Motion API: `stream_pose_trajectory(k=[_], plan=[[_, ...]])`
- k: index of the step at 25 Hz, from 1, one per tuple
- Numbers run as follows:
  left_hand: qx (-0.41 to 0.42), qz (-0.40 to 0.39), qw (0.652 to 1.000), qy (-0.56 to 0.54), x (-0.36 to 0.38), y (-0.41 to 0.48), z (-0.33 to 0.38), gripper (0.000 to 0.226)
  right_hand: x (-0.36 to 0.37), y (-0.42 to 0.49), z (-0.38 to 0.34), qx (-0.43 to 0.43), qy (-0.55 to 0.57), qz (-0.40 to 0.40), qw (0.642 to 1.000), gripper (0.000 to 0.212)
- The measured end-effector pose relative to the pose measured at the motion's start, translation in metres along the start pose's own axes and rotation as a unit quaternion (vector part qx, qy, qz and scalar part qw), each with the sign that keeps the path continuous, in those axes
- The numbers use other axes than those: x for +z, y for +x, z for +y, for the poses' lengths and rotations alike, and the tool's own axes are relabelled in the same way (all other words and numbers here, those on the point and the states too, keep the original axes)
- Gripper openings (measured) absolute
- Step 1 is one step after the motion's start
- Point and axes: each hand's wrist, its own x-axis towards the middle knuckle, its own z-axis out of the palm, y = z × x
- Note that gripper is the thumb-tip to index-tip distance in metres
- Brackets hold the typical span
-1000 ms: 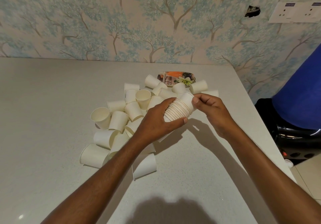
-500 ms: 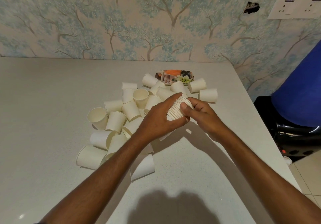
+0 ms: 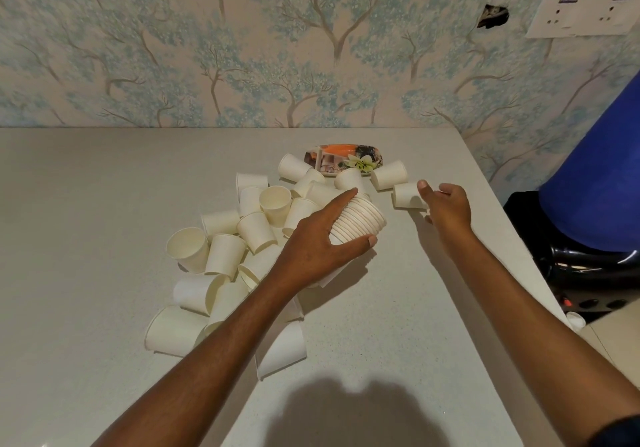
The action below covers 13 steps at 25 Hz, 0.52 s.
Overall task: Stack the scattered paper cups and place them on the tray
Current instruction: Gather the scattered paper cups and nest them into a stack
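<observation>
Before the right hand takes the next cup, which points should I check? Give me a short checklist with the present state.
1. Left hand grips the stack: ok.
2. Right hand is open, holding nothing: ok.
3. Lying cup beside the right hand is within reach: ok.
4. Stack's open end faces the right hand: ok.
5. Tray free for cups: not ok, loose cups crowd its near edge.
6. Right fingers already touch the cup: cannot tell.

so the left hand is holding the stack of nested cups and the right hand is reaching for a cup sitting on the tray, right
Not quite. In the head view the left hand does hold the stack of nested cups, but the cup the right hand reaches for lies on its side on the table, nearer than the tray, not on it.
</observation>
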Motion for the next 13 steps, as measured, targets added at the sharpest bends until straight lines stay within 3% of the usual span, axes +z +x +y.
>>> stream_pose_trajectory(k=[2, 5, 9, 13], plan=[[0.000, -0.001, 1.000, -0.005, 0.000, 0.002, -0.001, 0.089, 0.004, 0.011, 0.005, 0.041, 0.032, -0.007, 0.999, 0.070], [-0.006, 0.005, 1.000, -0.008, -0.003, 0.004, 0.000, 0.088, 0.011, 0.016, 0.007, 0.070, 0.094, 0.012, 0.993, 0.054], [-0.013, 0.007, 1.000, -0.009, -0.007, 0.004, -0.004, 0.088, 0.013, 0.014, 0.009, 0.067, 0.153, 0.015, 0.986, 0.028], [-0.018, 0.004, 1.000, -0.013, -0.007, 0.003, -0.008, 0.088, 0.004, 0.001, -0.002, 0.045, 0.160, -0.010, 0.986, 0.022]])
